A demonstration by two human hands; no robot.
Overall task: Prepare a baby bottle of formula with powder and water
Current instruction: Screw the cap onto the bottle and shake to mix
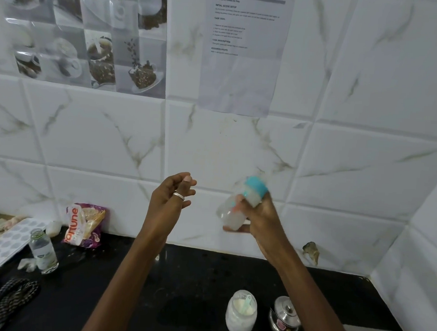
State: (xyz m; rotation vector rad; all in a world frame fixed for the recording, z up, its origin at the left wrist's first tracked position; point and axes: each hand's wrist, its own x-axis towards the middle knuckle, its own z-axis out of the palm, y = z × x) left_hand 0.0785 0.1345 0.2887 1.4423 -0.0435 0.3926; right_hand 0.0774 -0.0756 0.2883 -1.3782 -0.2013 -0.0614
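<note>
One blurred bottle (240, 204), R hand (262, 218).

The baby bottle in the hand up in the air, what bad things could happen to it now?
1. The right hand alone holds the baby bottle, tilted and blurred as if shaken; it might slip and fall on the black counter.
2. If its blue cap is loose, the cloudy liquid could splash out.
3. The powder jar stands open below the arms; an elbow could knock it over.
</note>
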